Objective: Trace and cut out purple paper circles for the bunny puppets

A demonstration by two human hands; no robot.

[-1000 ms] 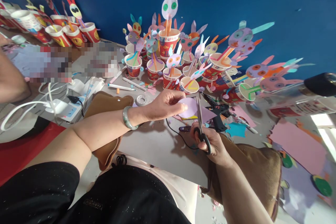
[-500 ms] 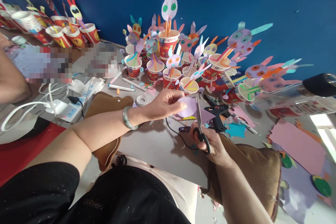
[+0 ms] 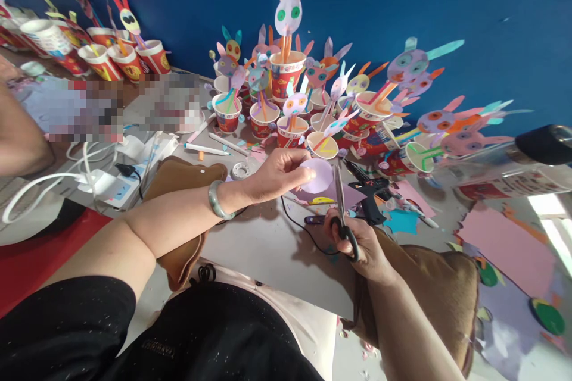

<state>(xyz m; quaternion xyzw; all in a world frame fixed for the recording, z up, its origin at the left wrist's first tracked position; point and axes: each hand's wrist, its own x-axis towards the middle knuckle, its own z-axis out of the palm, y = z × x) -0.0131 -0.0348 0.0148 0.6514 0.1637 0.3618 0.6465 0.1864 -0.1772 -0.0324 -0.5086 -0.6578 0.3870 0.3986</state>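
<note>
The left hand [image 3: 282,175] pinches the lilac disc [image 3: 319,175]; to its right, the right hand [image 3: 363,247] grips scissors [image 3: 341,205]. For smooth edge, I think, better turn the disc, not scissors.

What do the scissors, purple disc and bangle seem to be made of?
Scissors: blades of grey metal, judging by their sheen; handles probably smooth black plastic, in rounded loops.
Purple disc: matte paper or thin card, seemingly, being flat and evenly coloured.
Bangle: glossy grey-green, perhaps jade or other stone, given its highlights; glass or plastic remains possible.
</note>
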